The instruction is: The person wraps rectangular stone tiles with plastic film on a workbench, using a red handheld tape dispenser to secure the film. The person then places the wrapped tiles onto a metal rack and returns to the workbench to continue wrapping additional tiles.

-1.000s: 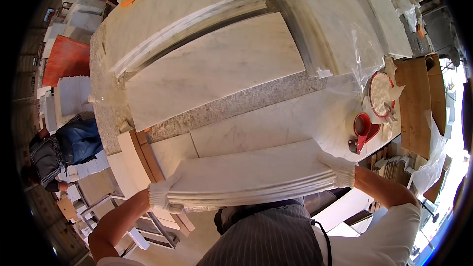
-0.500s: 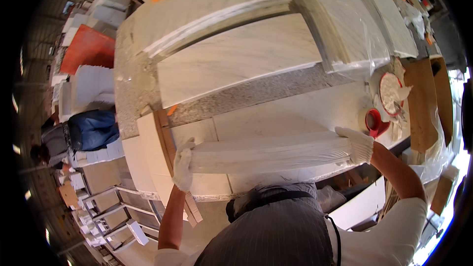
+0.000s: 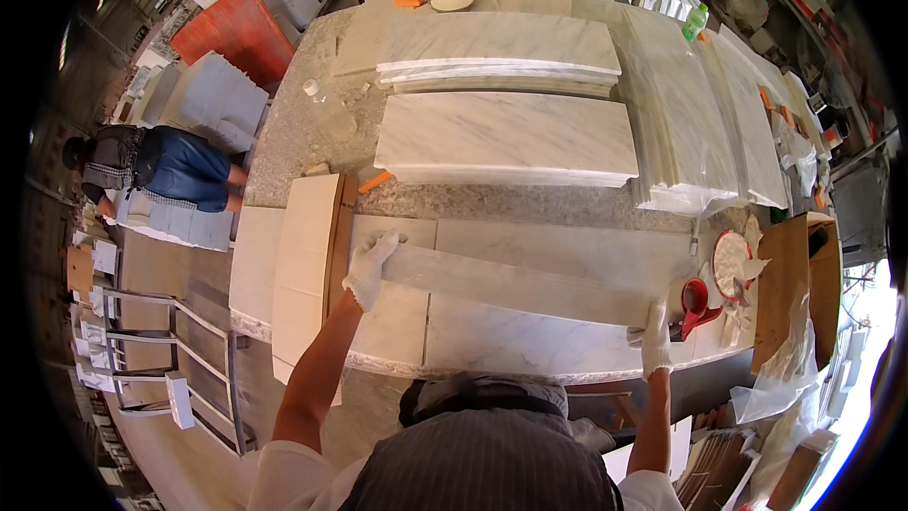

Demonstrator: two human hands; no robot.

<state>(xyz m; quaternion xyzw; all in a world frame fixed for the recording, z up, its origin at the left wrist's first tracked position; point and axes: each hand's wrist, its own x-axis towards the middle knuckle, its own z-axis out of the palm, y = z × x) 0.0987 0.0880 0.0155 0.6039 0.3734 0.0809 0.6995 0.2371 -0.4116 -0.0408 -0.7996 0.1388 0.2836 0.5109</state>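
Note:
A long, narrow pale strip, which looks like a stone slab, spans the space between my two gloved hands above the near edge of the worktable. My left hand, in a white knitted glove, is closed round its left end. My right hand, gloved the same way, grips the right end, which lies lower in the picture. The strip's surface is pale and partly smeared, so its finish is hard to read. Flat marble slabs lie on the table beneath and beyond it.
Stacked marble slabs sit farther back, with plastic-covered ones to their right. A long cardboard piece lies left of my left hand. A red cup and a bowl of white paste stand right. Another person works at far left.
My view has shifted, showing more of the table's far side. The strip has tilted, its right end lower, and now shows a flatter face. Both hands still hold its ends.

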